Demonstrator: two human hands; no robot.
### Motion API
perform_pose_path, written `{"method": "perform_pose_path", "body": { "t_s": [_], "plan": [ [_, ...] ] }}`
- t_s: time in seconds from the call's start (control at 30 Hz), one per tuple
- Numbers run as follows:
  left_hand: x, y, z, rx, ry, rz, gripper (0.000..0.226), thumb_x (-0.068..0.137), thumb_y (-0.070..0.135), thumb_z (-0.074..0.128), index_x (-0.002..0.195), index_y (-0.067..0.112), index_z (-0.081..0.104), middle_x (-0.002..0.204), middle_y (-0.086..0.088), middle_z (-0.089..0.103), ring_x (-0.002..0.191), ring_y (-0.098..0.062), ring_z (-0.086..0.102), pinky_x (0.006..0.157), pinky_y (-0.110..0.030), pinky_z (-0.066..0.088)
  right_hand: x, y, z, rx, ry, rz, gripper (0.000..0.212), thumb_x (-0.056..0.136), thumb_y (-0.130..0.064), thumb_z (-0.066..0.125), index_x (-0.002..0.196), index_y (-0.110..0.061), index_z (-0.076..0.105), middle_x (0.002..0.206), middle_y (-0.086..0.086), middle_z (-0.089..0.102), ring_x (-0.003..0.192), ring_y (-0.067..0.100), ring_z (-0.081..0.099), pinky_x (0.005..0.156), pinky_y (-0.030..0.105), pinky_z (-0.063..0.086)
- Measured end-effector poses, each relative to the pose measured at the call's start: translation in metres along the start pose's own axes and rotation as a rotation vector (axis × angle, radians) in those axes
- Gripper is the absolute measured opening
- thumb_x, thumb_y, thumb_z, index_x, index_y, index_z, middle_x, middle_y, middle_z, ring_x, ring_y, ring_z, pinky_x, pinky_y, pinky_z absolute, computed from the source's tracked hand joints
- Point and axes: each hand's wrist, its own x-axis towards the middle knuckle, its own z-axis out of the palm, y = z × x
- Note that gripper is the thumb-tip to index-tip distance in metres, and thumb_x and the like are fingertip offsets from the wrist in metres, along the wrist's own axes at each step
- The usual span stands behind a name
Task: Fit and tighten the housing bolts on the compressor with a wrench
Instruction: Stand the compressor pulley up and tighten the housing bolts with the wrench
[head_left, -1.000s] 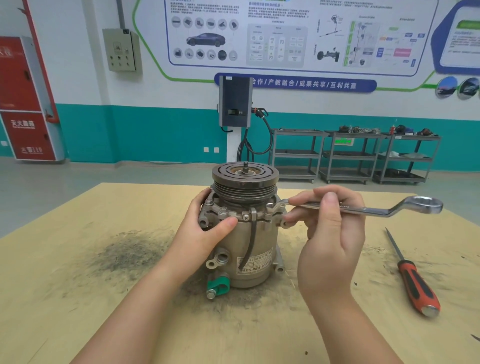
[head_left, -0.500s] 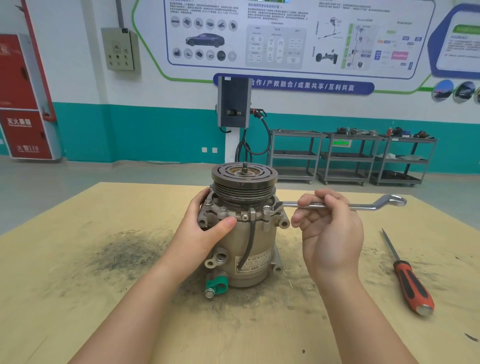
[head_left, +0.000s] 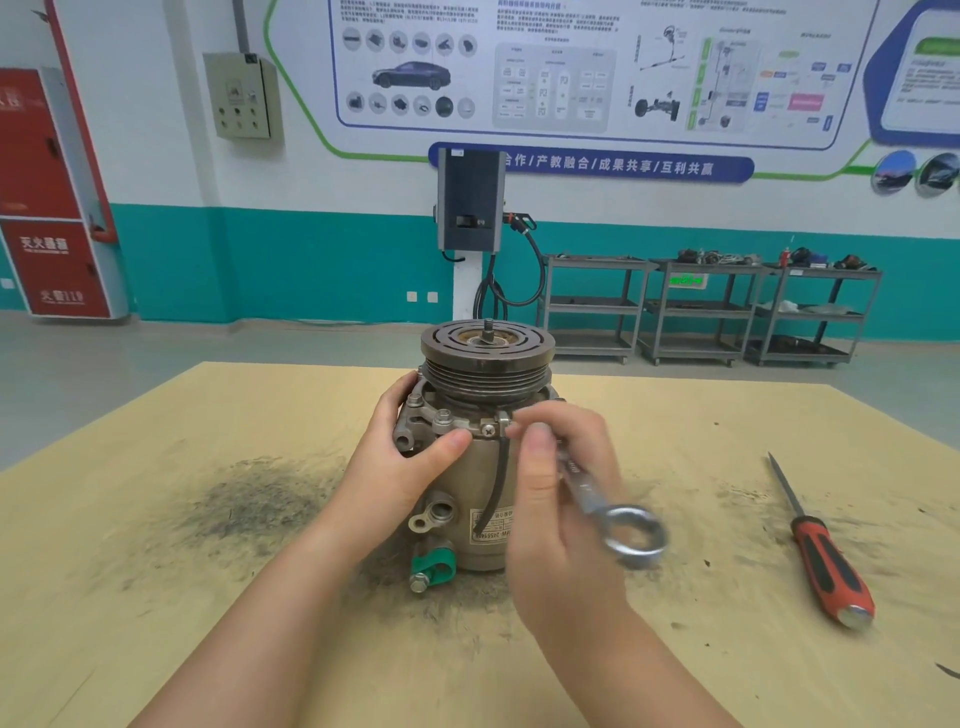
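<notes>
The compressor (head_left: 483, 499) stands upright on the wooden table, its dark pulley (head_left: 487, 353) on top. Bolt heads (head_left: 442, 415) show on the flange under the pulley. My left hand (head_left: 400, 467) wraps the housing's left side, thumb pressed just below the flange. My right hand (head_left: 566, 499) is in front of the housing's right side, holding a silver ring wrench (head_left: 602, 499). The wrench slants down toward me, its free ring end (head_left: 636, 535) blurred, its far end at the flange behind my fingers.
A red-handled screwdriver (head_left: 826, 561) lies on the table (head_left: 156, 597) to the right. A dark grimy patch (head_left: 260, 499) marks the wood left of the compressor. Beyond the table are grey shelf carts (head_left: 701, 306) and a charging post (head_left: 470, 208).
The wrench has swung from pointing out to the right round toward me, and its free end now hangs low in front of my right hand. My left hand has kept its hold on the housing.
</notes>
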Motion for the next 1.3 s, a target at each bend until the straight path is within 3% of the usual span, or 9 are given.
{"method": "perform_pose_path", "body": {
  "t_s": [0.1,0.17,0.23,0.4,0.63,0.9,0.97,1.07,1.3],
  "plan": [
    [0.000,-0.001,0.000,0.005,0.004,-0.001,0.090,0.058,0.058,0.078,0.138,0.041,0.039,0.131,0.011,0.061,0.113,-0.001,0.063,0.079,-0.015,0.054,0.005,-0.004,-0.003,-0.001,-0.053,-0.050,0.013,0.098,-0.021,0.041,0.103,-0.022,0.053,0.092,-0.009,0.056,0.085,0.007,0.058,0.074,0.022,0.048],
    [0.000,0.000,0.000,0.014,0.005,-0.011,0.081,0.064,0.057,0.082,0.132,0.047,0.040,0.130,0.012,0.060,0.111,0.002,0.063,0.077,-0.014,0.054,0.016,-0.006,-0.011,0.136,0.021,-0.001,0.012,0.096,-0.013,0.040,0.100,-0.019,0.050,0.091,-0.001,0.060,0.078,0.009,0.059,0.071,0.020,0.047],
    [0.000,0.002,0.001,0.022,0.005,-0.020,0.072,0.070,0.057,0.082,0.127,0.052,0.039,0.131,0.014,0.058,0.108,0.006,0.063,0.074,-0.012,0.053,0.028,-0.004,-0.021,0.339,0.131,0.171,0.017,0.094,-0.007,0.038,0.098,-0.021,0.046,0.078,0.005,0.064,0.065,0.015,0.057,0.064,0.022,0.046],
    [-0.001,0.003,0.000,0.026,0.005,-0.024,0.081,0.069,0.058,0.081,0.136,0.047,0.035,0.133,0.016,0.056,0.109,0.005,0.062,0.075,-0.013,0.054,0.045,0.009,-0.034,0.693,0.272,0.625,0.021,0.093,0.006,0.033,0.097,-0.012,0.042,0.060,0.006,0.061,0.046,0.016,0.049,0.047,0.021,0.042],
    [-0.002,0.002,-0.002,0.097,-0.022,-0.026,0.095,0.051,0.061,0.079,0.134,0.053,0.032,0.135,0.019,0.055,0.117,0.005,0.057,0.081,-0.011,0.052,0.056,0.023,-0.044,0.846,0.199,0.836,0.019,0.091,0.003,0.032,0.094,-0.008,0.047,0.059,0.007,0.057,0.046,0.018,0.046,0.045,0.024,0.040],
    [-0.001,0.002,-0.002,0.071,-0.029,-0.021,0.093,0.052,0.059,0.081,0.133,0.051,0.035,0.132,0.021,0.058,0.114,0.006,0.060,0.086,-0.015,0.054,0.063,0.031,-0.048,0.998,0.107,0.986,0.018,0.075,-0.005,0.042,0.092,-0.012,0.045,0.060,0.002,0.051,0.043,0.014,0.040,0.041,0.022,0.037],
    [-0.001,0.002,-0.002,0.070,-0.027,-0.014,0.090,0.053,0.058,0.081,0.131,0.052,0.036,0.130,0.022,0.058,0.113,0.007,0.060,0.086,-0.015,0.054,0.068,0.036,-0.048,0.999,0.081,1.043,0.014,0.080,-0.004,0.039,0.090,-0.014,0.043,0.060,0.001,0.050,0.042,0.013,0.039,0.040,0.021,0.036],
    [-0.002,0.003,-0.002,0.070,-0.029,-0.018,0.092,0.053,0.057,0.081,0.133,0.051,0.035,0.130,0.022,0.059,0.115,0.005,0.060,0.093,-0.023,0.053,0.069,0.040,-0.046,0.907,0.084,0.997,0.017,0.091,-0.002,0.030,0.086,-0.014,0.041,0.057,0.002,0.050,0.041,0.014,0.039,0.041,0.022,0.035],
    [0.000,0.000,-0.002,0.092,-0.016,-0.017,0.097,0.053,0.059,0.081,0.138,0.048,0.035,0.132,0.020,0.059,0.117,0.003,0.060,0.096,-0.027,0.054,0.049,0.023,-0.030,0.594,0.271,0.603,0.020,0.089,0.004,0.032,0.084,-0.012,0.044,0.056,0.004,0.058,0.041,0.018,0.046,0.043,0.024,0.038]
  ]
}}
